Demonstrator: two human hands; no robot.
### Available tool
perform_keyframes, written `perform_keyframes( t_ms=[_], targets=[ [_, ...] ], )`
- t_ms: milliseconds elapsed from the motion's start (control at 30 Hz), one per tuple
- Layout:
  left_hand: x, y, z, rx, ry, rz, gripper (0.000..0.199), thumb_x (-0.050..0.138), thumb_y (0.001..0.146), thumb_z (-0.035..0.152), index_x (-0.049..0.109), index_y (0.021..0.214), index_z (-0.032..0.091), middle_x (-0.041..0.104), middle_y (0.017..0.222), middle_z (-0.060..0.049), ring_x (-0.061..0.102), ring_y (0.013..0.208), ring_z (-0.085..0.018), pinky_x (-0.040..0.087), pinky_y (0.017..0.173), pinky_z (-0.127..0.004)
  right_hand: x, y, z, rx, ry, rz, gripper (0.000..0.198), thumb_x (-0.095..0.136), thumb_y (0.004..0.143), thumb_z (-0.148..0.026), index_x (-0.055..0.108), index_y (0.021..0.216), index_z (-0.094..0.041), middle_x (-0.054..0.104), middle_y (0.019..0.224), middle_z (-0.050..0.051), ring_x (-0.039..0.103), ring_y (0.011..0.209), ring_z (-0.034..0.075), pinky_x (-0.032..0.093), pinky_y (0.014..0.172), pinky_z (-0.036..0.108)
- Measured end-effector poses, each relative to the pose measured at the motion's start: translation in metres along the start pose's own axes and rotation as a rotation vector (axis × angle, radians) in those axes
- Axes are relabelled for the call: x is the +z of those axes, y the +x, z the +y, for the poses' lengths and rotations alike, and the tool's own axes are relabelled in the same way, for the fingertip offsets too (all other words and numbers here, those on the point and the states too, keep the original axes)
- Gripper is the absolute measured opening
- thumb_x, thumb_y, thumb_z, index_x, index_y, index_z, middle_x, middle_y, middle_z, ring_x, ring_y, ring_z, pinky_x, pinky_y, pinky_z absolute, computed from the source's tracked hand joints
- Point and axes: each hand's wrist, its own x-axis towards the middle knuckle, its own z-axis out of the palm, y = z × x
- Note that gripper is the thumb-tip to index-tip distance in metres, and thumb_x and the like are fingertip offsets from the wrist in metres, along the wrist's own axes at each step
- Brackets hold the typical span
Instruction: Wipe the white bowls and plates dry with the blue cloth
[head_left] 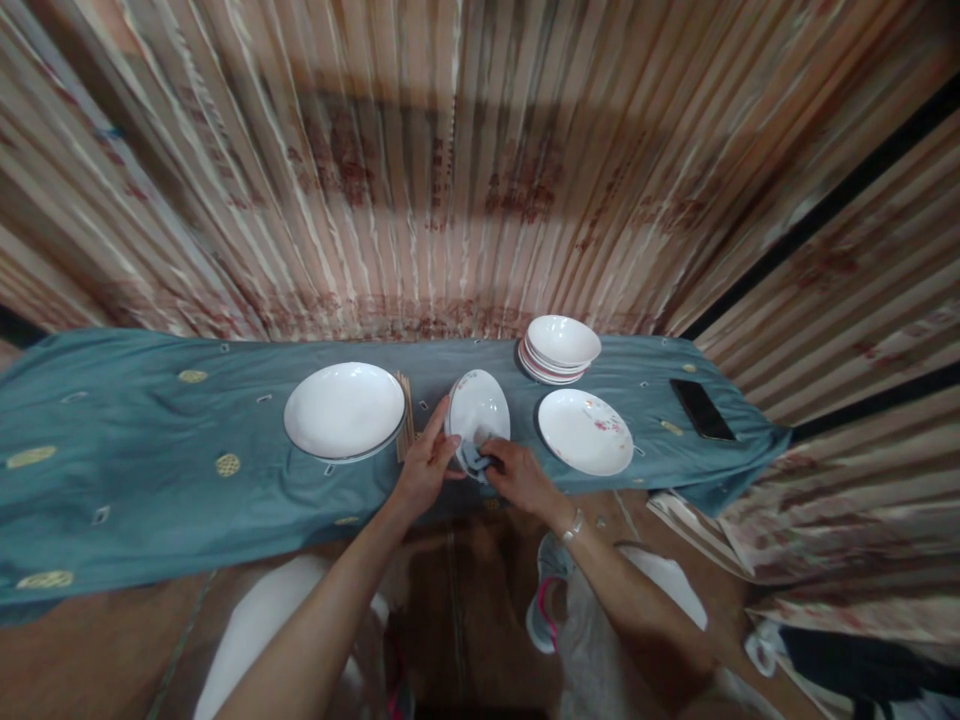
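My left hand (pixel 429 460) grips the left side of a white bowl (pixel 480 405), which is tilted so its inside faces me. A bluish-grey cloth (pixel 474 458) is bunched in the fingers of my right hand (pixel 517 473), pressed against the bowl's near rim. Just left of the bowl lies a bundle of wooden chopsticks (pixel 406 415), partly hidden by my left hand. To the right sits a white oval plate (pixel 585 431) with a red flower print.
A large white plate (pixel 345 408) rests on the blue-green tablecloth (pixel 165 440) at the left. Several stacked bowls (pixel 562 343) stand at the back right, and a black phone (pixel 702 409) lies further right. Pleated curtains (pixel 450 200) hang behind the table.
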Motion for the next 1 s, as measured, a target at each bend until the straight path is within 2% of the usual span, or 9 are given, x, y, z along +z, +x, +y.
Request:
perform_keyframes(
  t_ms=[67, 200, 300, 433, 567, 700, 833, 1000],
  targets=[
    [0.0, 0.001, 0.0, 0.007, 0.009, 0.001, 0.084, 0.067, 0.079, 0.04, 0.031, 0.153, 0.023, 0.054, 0.072, 0.002, 0.056, 0.064, -0.015, 0.062, 0.055, -0.033, -0.001, 0.003, -0.009, -0.019, 0.138, -0.014, 0.03, 0.049, 0.076, -0.007, 0.067, 0.099, -0.018, 0.07, 0.099, 0.007, 0.066, 0.089, 0.019, 0.052, 0.084, 0.033],
    [0.001, 0.002, 0.002, -0.003, 0.014, 0.008, 0.081, 0.068, 0.08, 0.039, 0.033, 0.152, 0.025, 0.056, 0.073, 0.002, 0.056, 0.063, -0.014, 0.061, 0.055, -0.031, 0.002, 0.016, -0.021, -0.033, 0.32, 0.042, 0.029, 0.049, 0.078, -0.011, 0.066, 0.1, -0.02, 0.069, 0.099, 0.004, 0.064, 0.084, 0.015, 0.052, 0.078, 0.027],
    [0.002, 0.002, 0.004, -0.01, 0.024, 0.0, 0.081, 0.067, 0.08, 0.039, 0.032, 0.152, 0.026, 0.062, 0.082, -0.001, 0.06, 0.068, -0.016, 0.061, 0.056, -0.032, 0.004, 0.03, -0.025, -0.045, 0.335, 0.119, 0.026, 0.05, 0.078, -0.012, 0.066, 0.098, -0.02, 0.068, 0.101, 0.005, 0.063, 0.09, 0.017, 0.052, 0.08, 0.028],
    [0.003, 0.0, 0.005, 0.008, 0.046, -0.039, 0.081, 0.065, 0.081, 0.04, 0.031, 0.153, 0.026, 0.067, 0.089, -0.005, 0.063, 0.074, -0.02, 0.062, 0.059, -0.034, 0.004, 0.05, -0.026, -0.067, 0.307, 0.265, 0.032, 0.051, 0.079, -0.013, 0.063, 0.108, -0.019, 0.067, 0.109, 0.007, 0.064, 0.096, 0.018, 0.054, 0.084, 0.03],
    [0.003, -0.002, 0.004, 0.029, 0.067, -0.066, 0.081, 0.064, 0.082, 0.038, 0.028, 0.154, 0.026, 0.067, 0.094, -0.006, 0.064, 0.082, -0.022, 0.062, 0.061, -0.034, 0.002, 0.067, -0.019, -0.086, 0.225, 0.393, 0.034, 0.05, 0.082, -0.014, 0.061, 0.114, -0.019, 0.066, 0.112, 0.009, 0.065, 0.098, 0.019, 0.055, 0.086, 0.032],
    [0.004, -0.002, 0.001, 0.045, 0.089, -0.078, 0.08, 0.062, 0.083, 0.037, 0.027, 0.154, 0.025, 0.066, 0.092, -0.004, 0.063, 0.079, -0.019, 0.063, 0.062, -0.034, 0.0, 0.076, -0.004, -0.098, 0.064, 0.462, 0.036, 0.05, 0.083, -0.012, 0.059, 0.117, -0.017, 0.064, 0.12, 0.014, 0.061, 0.11, 0.023, 0.052, 0.096, 0.04],
    [0.004, -0.003, 0.0, 0.056, 0.108, -0.085, 0.078, 0.06, 0.084, 0.036, 0.027, 0.154, 0.026, 0.065, 0.093, -0.004, 0.063, 0.078, -0.019, 0.063, 0.063, -0.037, -0.005, 0.079, 0.006, -0.112, -0.113, 0.447, 0.04, 0.045, 0.083, -0.005, 0.059, 0.12, -0.015, 0.063, 0.123, 0.015, 0.057, 0.118, 0.024, 0.045, 0.107, 0.044],
    [0.005, -0.004, 0.0, 0.046, 0.086, -0.076, 0.079, 0.061, 0.083, 0.037, 0.028, 0.154, 0.027, 0.068, 0.099, -0.006, 0.065, 0.078, -0.021, 0.062, 0.063, -0.039, -0.009, 0.074, 0.012, -0.039, -0.315, 0.358, 0.04, 0.043, 0.087, -0.004, 0.058, 0.123, -0.012, 0.059, 0.129, 0.018, 0.053, 0.124, 0.025, 0.04, 0.111, 0.043]
  ],
)
